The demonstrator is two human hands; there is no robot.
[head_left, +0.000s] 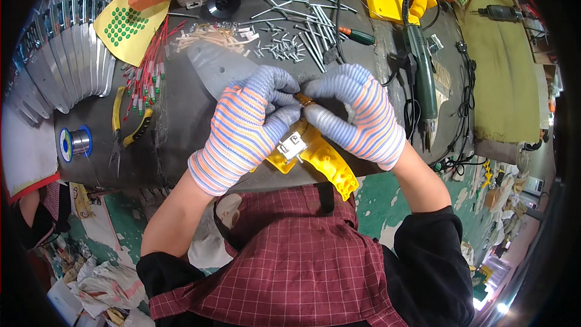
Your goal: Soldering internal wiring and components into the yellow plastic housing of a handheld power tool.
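Both my hands wear gloves striped in blue, orange and white. Over the near middle of the bench, my left hand (245, 124) and my right hand (363, 118) meet with fingertips pinched on a small copper-coloured part (304, 99), mostly hidden by the fingers. Just below them lies a yellow plastic housing (330, 166), open side up, at the bench's near edge. A white switch-like block (292, 146) with a metal stem sits on it, close to my left thumb. Beyond my left hand, a flat grey metal blade (215, 66) lies partly under the glove.
Screws (281, 47) and long metal rods (315, 33) lie ahead. Left are yellow-handled pliers (117, 112), a solder spool (75, 143), red-wired indicator lamps (142, 82) and stacked metal blades (66, 54). Right are a green power screwdriver (420, 72), black cables (465, 97) and yellow housings (387, 0).
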